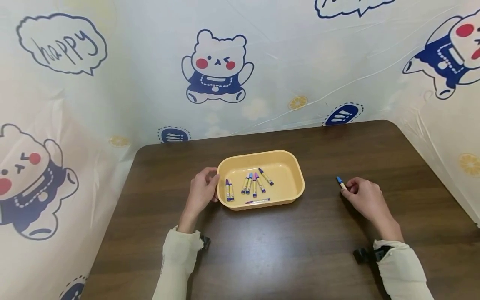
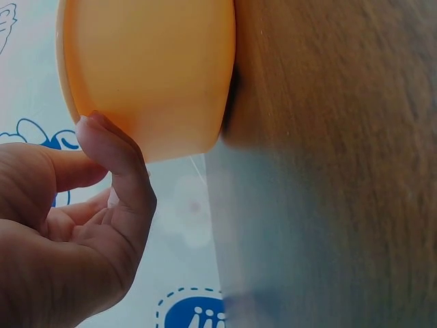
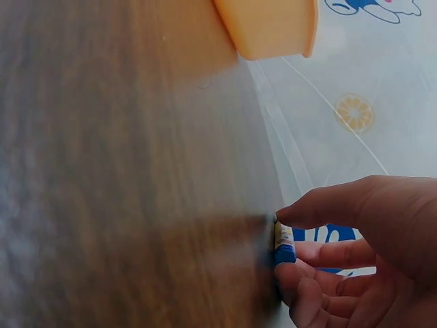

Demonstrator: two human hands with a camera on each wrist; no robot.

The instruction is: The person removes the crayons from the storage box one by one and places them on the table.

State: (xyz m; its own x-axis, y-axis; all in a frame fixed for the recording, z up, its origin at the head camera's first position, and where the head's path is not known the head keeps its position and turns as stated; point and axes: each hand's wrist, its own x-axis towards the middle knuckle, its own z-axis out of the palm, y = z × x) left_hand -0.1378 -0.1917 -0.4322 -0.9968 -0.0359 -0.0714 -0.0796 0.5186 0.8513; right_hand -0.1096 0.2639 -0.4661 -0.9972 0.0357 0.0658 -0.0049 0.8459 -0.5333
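Note:
A shallow yellow plastic tray (image 1: 262, 156) stands on the table with several oil pastels (image 1: 255, 185) lying in it, mostly purple, pink and blue tipped. At its left end my left hand (image 1: 203, 187) grips the rim, the fingertips right at the edge in the left wrist view. To the right of the tray, my right hand (image 1: 365, 198) pinches a blue oil pastel (image 1: 340, 182) between thumb and fingers, low over the tabletop. Its blue tip points away from me in the head view. The right wrist view shows the pastel's printed wrapper (image 3: 283, 236).
The dark wooden table (image 1: 277, 250) has rounded far corners. Behind it and at both sides hangs a pale curtain (image 1: 150, 75) printed with cartoon bears. Black wrist cameras (image 1: 361, 255) sit at both cuffs.

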